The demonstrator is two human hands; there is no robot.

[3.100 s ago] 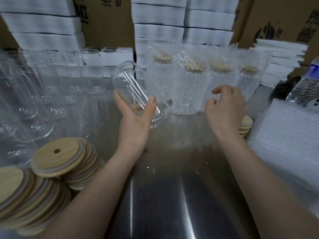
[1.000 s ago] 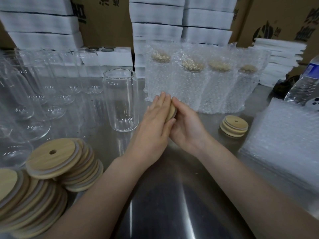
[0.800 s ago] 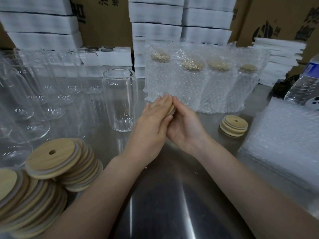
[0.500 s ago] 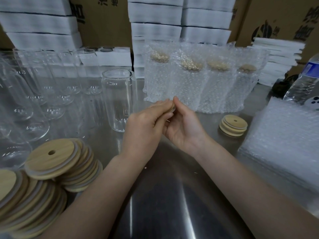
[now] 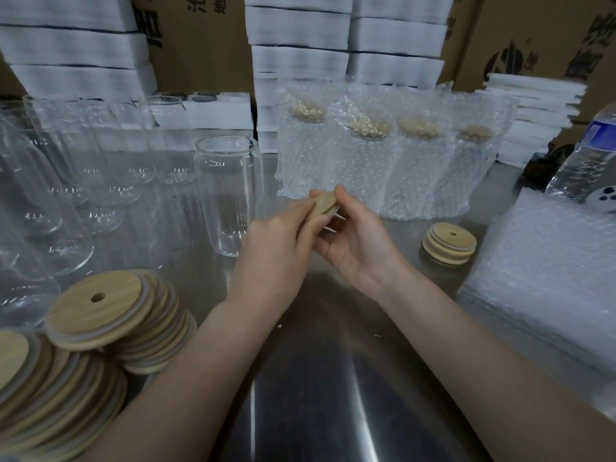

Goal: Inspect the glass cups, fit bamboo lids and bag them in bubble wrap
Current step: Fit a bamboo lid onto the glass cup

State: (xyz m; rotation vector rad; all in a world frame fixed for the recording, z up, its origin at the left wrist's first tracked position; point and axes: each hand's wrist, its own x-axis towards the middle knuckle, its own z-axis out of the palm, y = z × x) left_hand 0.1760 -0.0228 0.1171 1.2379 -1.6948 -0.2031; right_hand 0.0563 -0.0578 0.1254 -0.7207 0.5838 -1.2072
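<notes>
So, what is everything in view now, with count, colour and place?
bamboo lid: one, tan, held between both hands
open glass cup: one, clear, upright left of the hands
other glass cups: many, clear, far left
wrapped cups: four, in clear bubble wrap, behind the hands
small lid stack: one, tan, right of the hands
large lid stacks: two, tan, front left
bubble wrap bags: one pile, clear white, right
foam stacks: several, white, at the back
cardboard boxes: several, brown, behind the foam
water bottle: one, clear, right edge
table: one, steel grey
left hand: pinches the lid
right hand: holds the lid
</notes>
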